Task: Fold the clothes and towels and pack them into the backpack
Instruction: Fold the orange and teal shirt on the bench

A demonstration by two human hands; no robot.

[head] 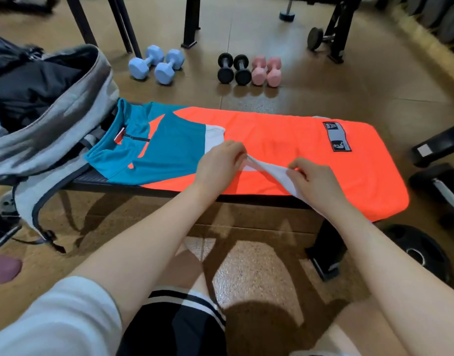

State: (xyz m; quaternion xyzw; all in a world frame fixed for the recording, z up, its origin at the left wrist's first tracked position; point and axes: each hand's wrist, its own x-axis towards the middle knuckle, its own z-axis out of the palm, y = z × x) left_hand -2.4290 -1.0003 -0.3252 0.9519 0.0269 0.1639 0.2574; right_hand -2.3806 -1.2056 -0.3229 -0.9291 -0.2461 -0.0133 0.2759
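Backpack (66, 119) gapes open, dark cloth (33, 91) inside, beside orange shirt (285, 155)

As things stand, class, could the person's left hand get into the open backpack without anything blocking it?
Probably yes. The backpack gapes open at the left end of the bench, on the left hand's side, with only the flat shirt between. But that hand is pinching the white fabric and must let go first.

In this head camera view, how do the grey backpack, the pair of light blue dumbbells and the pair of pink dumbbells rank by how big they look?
Largest to smallest as they appear:
1. Grey fabric backpack, though it sits nearer the camera, which inflates it.
2. Light blue dumbbells.
3. Pink dumbbells, clearly smaller than the blue pair at a similar distance.
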